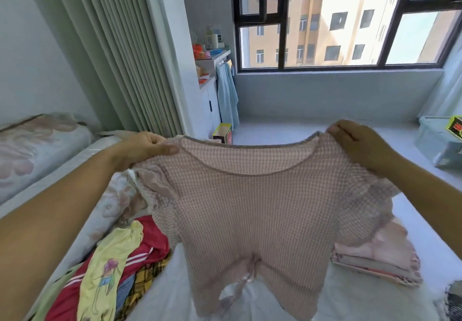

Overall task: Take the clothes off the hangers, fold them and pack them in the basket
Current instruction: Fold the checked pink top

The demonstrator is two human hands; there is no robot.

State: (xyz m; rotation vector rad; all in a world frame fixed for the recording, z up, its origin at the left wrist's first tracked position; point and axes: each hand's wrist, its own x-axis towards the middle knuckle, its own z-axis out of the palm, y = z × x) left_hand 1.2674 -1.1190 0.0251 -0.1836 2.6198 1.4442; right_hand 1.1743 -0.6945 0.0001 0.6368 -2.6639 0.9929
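Fingers of the left hand are pinching shut on one shoulder of the pink checked top; fingers of the right hand are gripping the other shoulder likewise. The top is hanging spread open between both hands, above the bed, neckline uppermost (no hanger is showing in it). A heap of unfolded clothes is lying lower left. A folded pink stack is sitting lower right, near the top's hem.
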